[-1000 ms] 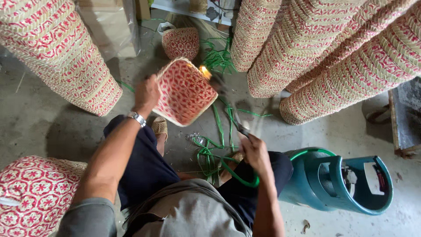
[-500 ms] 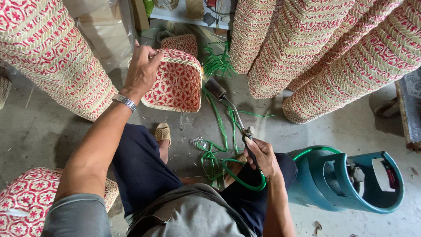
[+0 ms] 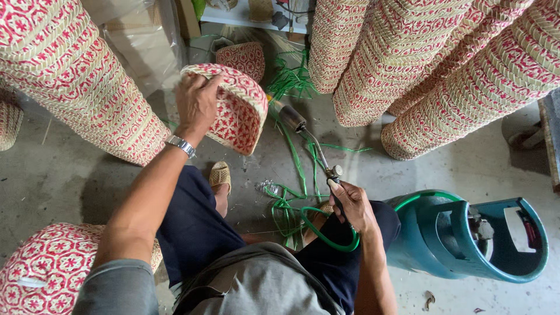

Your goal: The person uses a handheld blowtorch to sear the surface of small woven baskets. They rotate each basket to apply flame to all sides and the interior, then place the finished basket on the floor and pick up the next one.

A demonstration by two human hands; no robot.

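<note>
My left hand (image 3: 196, 102) grips the rim of a red-and-tan woven basket (image 3: 236, 111), held up and tilted with its patterned bottom turned away to the right. My right hand (image 3: 350, 204) holds the handle of a gas torch (image 3: 300, 131) whose metal nozzle points toward the basket's lower edge. No flame shows at the nozzle. A green hose (image 3: 326, 236) loops from the torch handle past my knee toward the teal gas cylinder (image 3: 466, 233) at my right. I sit with dark trousers and a woven sandal (image 3: 220, 174) on the concrete floor.
Tall stacks of matching woven baskets stand at left (image 3: 76, 81) and upper right (image 3: 443, 64). Another basket (image 3: 49, 268) lies by my left knee and a small one (image 3: 242, 58) sits behind. Loose green strapping (image 3: 291, 81) litters the floor.
My left hand raised the basket and turned it, from bottom facing me to side-on. The flame seen at the torch tip a second ago is gone. The right hand stayed on the torch.
</note>
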